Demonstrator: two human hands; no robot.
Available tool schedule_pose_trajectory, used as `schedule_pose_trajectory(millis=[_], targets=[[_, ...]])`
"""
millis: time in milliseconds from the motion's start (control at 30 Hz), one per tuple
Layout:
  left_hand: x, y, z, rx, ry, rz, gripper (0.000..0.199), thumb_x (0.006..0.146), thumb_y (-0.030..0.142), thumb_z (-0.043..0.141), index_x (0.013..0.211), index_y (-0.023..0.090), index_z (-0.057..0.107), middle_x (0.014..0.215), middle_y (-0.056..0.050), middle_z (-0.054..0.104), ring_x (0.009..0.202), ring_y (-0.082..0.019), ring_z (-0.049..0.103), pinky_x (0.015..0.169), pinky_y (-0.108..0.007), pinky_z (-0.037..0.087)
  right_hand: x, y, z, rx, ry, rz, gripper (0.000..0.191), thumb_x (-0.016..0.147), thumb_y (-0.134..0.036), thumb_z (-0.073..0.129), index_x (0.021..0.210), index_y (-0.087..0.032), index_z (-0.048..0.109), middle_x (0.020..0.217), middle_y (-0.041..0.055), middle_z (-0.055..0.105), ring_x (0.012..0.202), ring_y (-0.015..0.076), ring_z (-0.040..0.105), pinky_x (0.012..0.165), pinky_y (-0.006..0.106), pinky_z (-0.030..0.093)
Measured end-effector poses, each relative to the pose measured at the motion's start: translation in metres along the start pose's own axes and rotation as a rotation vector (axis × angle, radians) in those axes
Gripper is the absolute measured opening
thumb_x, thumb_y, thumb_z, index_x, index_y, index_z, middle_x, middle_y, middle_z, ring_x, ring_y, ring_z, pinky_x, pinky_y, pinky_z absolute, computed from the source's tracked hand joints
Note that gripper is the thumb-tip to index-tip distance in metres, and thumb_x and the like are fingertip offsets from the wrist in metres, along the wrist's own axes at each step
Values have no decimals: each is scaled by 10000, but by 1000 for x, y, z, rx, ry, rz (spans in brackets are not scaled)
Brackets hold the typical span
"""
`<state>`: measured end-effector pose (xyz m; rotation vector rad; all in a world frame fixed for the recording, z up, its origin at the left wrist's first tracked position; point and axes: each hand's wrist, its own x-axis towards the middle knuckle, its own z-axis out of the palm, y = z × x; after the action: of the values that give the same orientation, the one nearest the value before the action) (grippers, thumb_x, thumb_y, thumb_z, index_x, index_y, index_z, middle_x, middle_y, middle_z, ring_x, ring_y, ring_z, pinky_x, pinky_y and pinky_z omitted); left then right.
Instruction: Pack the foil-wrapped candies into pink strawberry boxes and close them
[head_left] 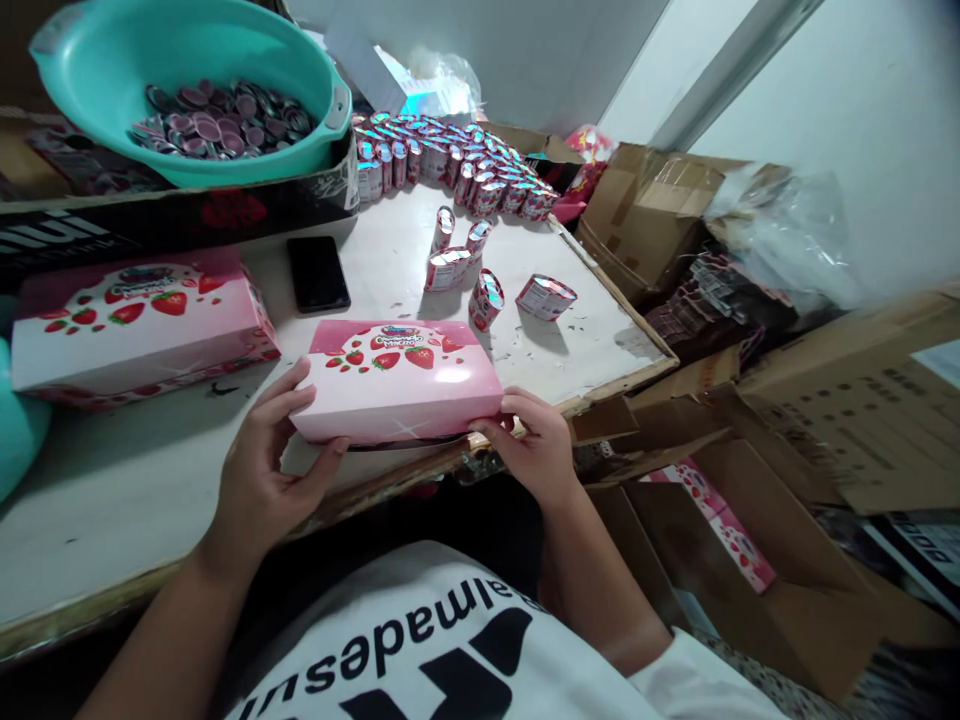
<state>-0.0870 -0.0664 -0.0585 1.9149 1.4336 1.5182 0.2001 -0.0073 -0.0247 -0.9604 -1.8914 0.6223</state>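
Note:
A pink and white box with strawberries printed on it (397,385) lies at the front edge of the table, its long side toward me. My left hand (274,455) grips its left end, thumb along the front and fingers round the side. At the right end my right hand (529,440) pinches the lower front corner. Behind the box stand several small oval tubs with printed sides (487,300). To the left rests a second strawberry box (142,320), and a black phone (319,273) lies between the two boxes.
A turquoise basin (191,40) of small pink and silvery pieces sits on a black carton (187,222) at the back left. Rows of similar tubs (457,160) fill the table's back. Cardboard boxes crowd the right; one open carton (802,530) holds strawberry boxes (727,530).

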Motion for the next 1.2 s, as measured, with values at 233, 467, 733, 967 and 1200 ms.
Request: schedule_pose_trajectory(millis=[233, 467, 733, 967, 1200], targets=[[4, -1, 0, -87, 33, -24, 697, 804, 232, 812, 1403, 339, 472, 1604, -99, 369, 1494, -337, 368, 1153, -583, 488, -1, 1, 7, 93, 22, 90, 299, 885, -357, 763, 703, -196, 588, 696, -16, 560, 597, 118, 467, 553, 259, 399], [5, 4, 5, -72, 73, -22, 619, 829, 283, 795, 1367, 348, 497, 1585, -45, 396, 1468, -375, 400, 1129, -615, 518, 0, 1, 6, 73, -13, 77, 335, 893, -424, 741, 691, -197, 600, 795, 14, 577, 649, 126, 486, 568, 266, 424], [3, -4, 5, -2, 88, 28, 601, 814, 271, 804, 1339, 315, 515, 1562, -105, 423, 1436, -344, 451, 1037, -532, 589, -11, 12, 13, 150, 2, 100, 342, 871, -361, 764, 693, -198, 521, 827, 10, 551, 684, 131, 526, 572, 255, 449], [3, -7, -3, 181, 65, 99, 633, 784, 307, 837, 1314, 277, 492, 1461, -127, 493, 1396, -314, 487, 1140, -546, 478, -11, -8, 18, -299, 165, -89, 701, 879, -294, 734, 1491, -269, 393, 1434, 156, 502, 1321, 311, 515, 1031, 467, 502], [8, 11, -5, 437, -52, 329, 764, 813, 270, 808, 1468, 323, 420, 1432, -83, 563, 1447, -339, 421, 1195, -594, 392, -18, -7, 38, -544, 57, -182, 308, 975, -268, 616, 1282, -281, 646, 1328, 63, 676, 1348, 269, 540, 1184, 475, 311]])
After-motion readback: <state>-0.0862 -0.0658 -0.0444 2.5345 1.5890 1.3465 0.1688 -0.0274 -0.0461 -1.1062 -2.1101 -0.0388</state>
